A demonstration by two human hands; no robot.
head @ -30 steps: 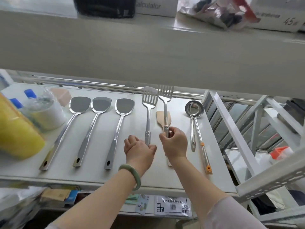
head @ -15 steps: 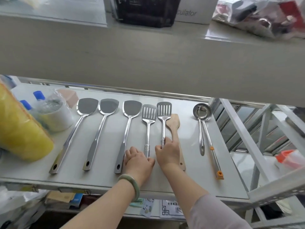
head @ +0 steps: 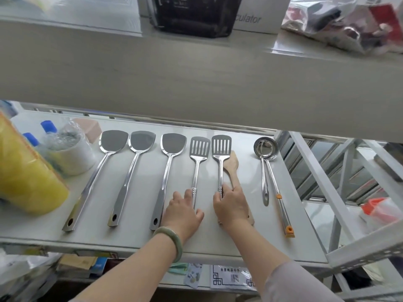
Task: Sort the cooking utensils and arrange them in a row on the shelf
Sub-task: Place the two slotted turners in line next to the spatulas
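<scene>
On the white shelf (head: 139, 240) the utensils lie in a row, heads toward the back and handles toward the front edge. From the left come three solid steel turners (head: 113, 141), (head: 142, 141), (head: 173, 143), then two slotted turners (head: 199, 147), (head: 221, 145). A wooden spatula (head: 232, 164) lies just right of the second slotted turner, its head partly under that turner's head. Further right, apart from these, two ladles lie close together: a steel one (head: 265, 149) and one with an orange-tipped handle (head: 283, 216).

The left hand (head: 182, 212), with a green bangle (head: 172, 240) on the wrist, rests palm down on the first slotted turner's handle, fingers loosely curled over it. The right hand (head: 232, 205) pinches the second slotted turner's handle between thumb and fingers and covers the middle of the wooden spatula's handle.

At the shelf's left end stand a yellow package (head: 26, 179) and blue-capped bottles (head: 49, 127).
</scene>
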